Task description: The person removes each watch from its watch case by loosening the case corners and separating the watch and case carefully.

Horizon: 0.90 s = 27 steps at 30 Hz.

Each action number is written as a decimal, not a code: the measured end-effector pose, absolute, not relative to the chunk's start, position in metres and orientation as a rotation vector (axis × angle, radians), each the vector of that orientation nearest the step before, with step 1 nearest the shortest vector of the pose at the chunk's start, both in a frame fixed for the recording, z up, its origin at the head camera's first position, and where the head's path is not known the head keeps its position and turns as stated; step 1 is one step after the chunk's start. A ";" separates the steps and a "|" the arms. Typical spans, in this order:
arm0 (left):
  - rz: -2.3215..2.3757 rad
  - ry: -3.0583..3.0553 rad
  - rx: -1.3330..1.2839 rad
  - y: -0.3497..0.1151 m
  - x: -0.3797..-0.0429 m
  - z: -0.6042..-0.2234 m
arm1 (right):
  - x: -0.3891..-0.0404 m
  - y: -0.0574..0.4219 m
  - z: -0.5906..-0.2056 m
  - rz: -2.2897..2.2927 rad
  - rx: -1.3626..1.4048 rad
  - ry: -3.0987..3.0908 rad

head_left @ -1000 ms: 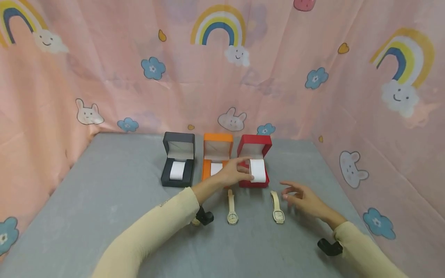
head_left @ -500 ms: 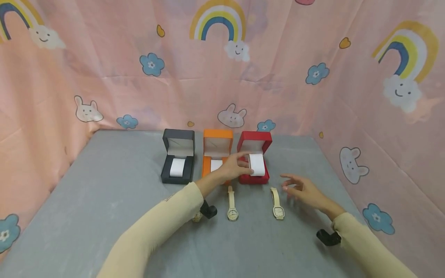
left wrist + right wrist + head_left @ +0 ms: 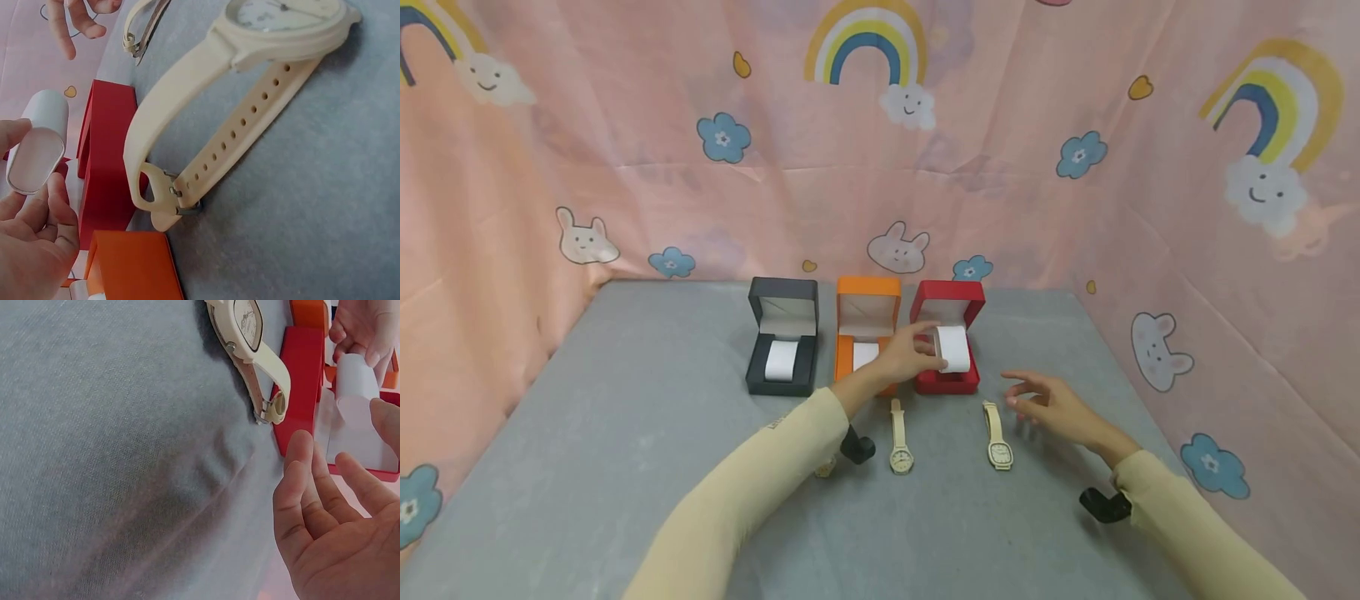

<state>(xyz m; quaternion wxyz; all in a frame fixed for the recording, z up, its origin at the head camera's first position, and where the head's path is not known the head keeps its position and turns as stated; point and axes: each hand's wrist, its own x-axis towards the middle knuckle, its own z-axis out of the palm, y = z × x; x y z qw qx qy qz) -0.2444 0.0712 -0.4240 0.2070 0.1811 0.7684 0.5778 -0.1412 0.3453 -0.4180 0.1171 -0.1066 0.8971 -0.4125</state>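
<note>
My left hand [image 3: 904, 354] pinches a white watch cushion [image 3: 953, 349] by its end, thumb on one side and fingers under the other. It is just above the red watch box [image 3: 946, 385], whose lid stands up. In the left wrist view the cushion's [image 3: 47, 112] flat oval end shows. My right hand [image 3: 1052, 408] hovers to the right with fingers spread and loosely bent, holding nothing. Beside it lies a cream watch [image 3: 999, 454] with a squarish face. Farther left is a cream round-faced watch [image 3: 901, 461]; another watch [image 3: 825, 468] is mostly hidden by my left sleeve.
An orange watch box [image 3: 868, 287] and a dark grey watch box [image 3: 782, 287] stand with lids up left of the red one, each with a white cushion inside. Grey cloth [image 3: 625, 433] covers the table. Printed pink curtains [image 3: 820, 200] hang behind and at the sides.
The white cushion has risen slightly in my left hand, and my left forearm has shifted a little forward and right. The right hand stays nearly still. The head view has tilted slightly.
</note>
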 end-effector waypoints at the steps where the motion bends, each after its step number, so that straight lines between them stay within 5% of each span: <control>1: 1.610 2.143 0.505 0.072 -0.244 -0.424 | -0.142 0.345 -0.418 -1.204 -0.310 2.625; 27: 1.538 2.210 0.528 0.079 -0.246 -0.428 | -0.153 0.347 -0.415 -1.194 -0.322 2.648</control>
